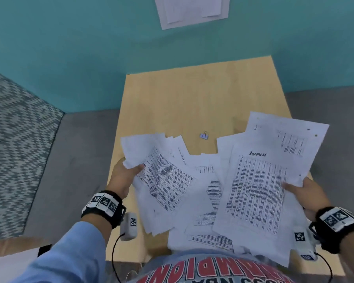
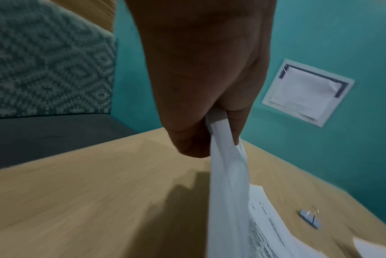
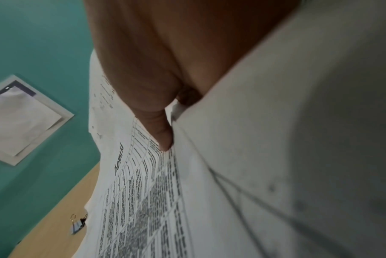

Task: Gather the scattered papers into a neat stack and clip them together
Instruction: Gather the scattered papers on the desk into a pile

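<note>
1. A fanned, untidy bundle of printed papers (image 1: 223,190) is being held above the near half of the wooden surface (image 1: 172,103).
2. Its left edge is being pinched by the left hand (image 1: 123,174); its right edge is being gripped by the right hand (image 1: 306,193).
3. A binder clip (image 1: 204,135) is lying on the surface beyond the papers, untouched.

Counter (image 1: 172,94): light wood-grain top, rectangular, far edge against teal wall, grey floor at both sides. Small binder clip (image 1: 203,135) lies directly on bare wood near middle, pale blue body, wire handles, apart from paper edges in head view. Printed papers (image 1: 202,227) spread over near half, overlapping, untidy; whether lowest sheets rest on counter or hang above it, cannot tell. Far half bare wood.
</note>
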The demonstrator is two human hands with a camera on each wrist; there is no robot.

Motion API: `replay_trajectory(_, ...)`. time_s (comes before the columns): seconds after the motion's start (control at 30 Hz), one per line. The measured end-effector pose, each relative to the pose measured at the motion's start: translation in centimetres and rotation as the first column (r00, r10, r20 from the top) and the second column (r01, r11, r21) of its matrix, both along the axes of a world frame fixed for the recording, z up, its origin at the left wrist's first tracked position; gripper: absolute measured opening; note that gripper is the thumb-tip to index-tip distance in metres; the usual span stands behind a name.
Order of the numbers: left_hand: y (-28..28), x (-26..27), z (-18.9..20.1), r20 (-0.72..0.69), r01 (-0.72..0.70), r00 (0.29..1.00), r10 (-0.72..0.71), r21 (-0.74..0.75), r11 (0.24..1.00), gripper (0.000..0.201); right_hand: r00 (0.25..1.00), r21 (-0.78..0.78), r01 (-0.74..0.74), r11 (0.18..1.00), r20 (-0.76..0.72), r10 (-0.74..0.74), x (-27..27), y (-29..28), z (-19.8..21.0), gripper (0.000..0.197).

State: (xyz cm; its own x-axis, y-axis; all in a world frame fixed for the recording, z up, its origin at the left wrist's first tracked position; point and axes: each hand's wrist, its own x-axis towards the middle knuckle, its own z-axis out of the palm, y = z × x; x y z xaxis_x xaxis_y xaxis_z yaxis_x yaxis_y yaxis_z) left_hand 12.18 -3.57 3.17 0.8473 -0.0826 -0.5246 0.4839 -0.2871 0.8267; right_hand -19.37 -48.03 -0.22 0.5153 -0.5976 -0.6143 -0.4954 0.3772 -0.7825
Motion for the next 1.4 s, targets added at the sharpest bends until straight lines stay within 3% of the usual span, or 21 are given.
replay_trajectory(0.03, 0.3, 0.0, 0.0, -0.013, -0.024, 1.0, 0.024, -0.001, 1.0, 0.045, 1.0, -0.015, -0.012, 1.0, 0.013, 0.012, 0.1, 0.3, 0.8, 0.065)
replay_trajectory(0.07, 0.5, -0.1, 0.0, -0.036, -0.052, 0.998, 0.052, -0.01, 0.999, 0.043, 1.0, -0.033, -0.012, 0.999, 0.0, 0.012, 0.1, 0.4, 1.3, 0.054)
replay_trajectory(0.23, 0.4, -2.8, -0.4, -0.212, -0.097, 0.973, 0.087, -0.036, 0.995, 0.041, 0.998, -0.103, -0.042, 0.994, -0.059, 0.036, -0.8, 0.4, 0.8, 0.043)
replay_trajectory(0.33, -0.8, -5.2, -2.0, -0.288, -0.019, 0.957, 0.021, 0.009, 1.0, 0.039, 0.995, -0.14, -0.038, 0.989, -0.093, 0.025, -1.5, 0.9, 0.8, 0.043)
replay_trajectory(0.5, -3.9, -7.4, -4.1, -0.17, 0.038, 0.985, -0.024, 0.079, 0.996, 0.049, 0.993, -0.169, -0.021, 0.985, -0.121, 0.0, -2.5, 1.6, 0.2, 0.041)
replay_trajectory(0.7, -4.8, -8.2, -4.2, -0.216, 0.028, 0.976, -0.034, -0.031, 0.999, 0.049, 0.989, -0.171, -0.024, 0.985, -0.149, -0.002, -3.5, 2.4, -0.3, 0.046)
replay_trajectory(0.83, -4.6, -8.8, -3.9, -0.376, 0.104, 0.913, -0.156, -0.156, 0.982, 0.043, 0.988, -0.143, -0.035, 0.989, -0.156, 0.012, -3.8, 2.6, -0.1, 0.048)
replay_trajectory(0.93, -5.0, -9.0, -3.6, -0.389, 0.172, 0.895, -0.217, -0.148, 0.974, 0.039, 0.988, -0.14, -0.037, 0.989, -0.153, 0.015, -4.0, 2.6, -0.2, 0.05)
replay_trajectory(1.1, -4.3, -7.6, -2.0, -0.252, 0.207, 0.94, -0.231, -0.119, 0.971, 0.043, 0.99, -0.19, -0.016, 0.982, -0.138, -0.01, -3.3, 2.5, 2.0, 0.046)
replay_trajectory(1.2, -3.0, -6.2, 1.7, -0.013, 0.253, 0.968, -0.252, 0.017, 0.967, 0.043, 0.995, -0.214, 0.012, 0.977, -0.096, -0.034, -2.7, 2.2, 3.8, 0.046)
replay_trajectory(1.3, -1.5, -4.8, 6.5, 0.213, 0.262, 0.932, -0.292, 0.16, 0.952, 0.04, 0.998, -0.185, 0.047, 0.982, -0.041, -0.055, -1.6, 2.0, 5.3, 0.047)
replay_trajectory(1.4, 0.0, -3.4, 10.3, 0.222, 0.317, 0.922, -0.316, 0.03, 0.948, 0.037, 0.998, -0.159, 0.07, 0.985, 0.009, -0.069, -0.2, 2.2, 6.1, 0.045)
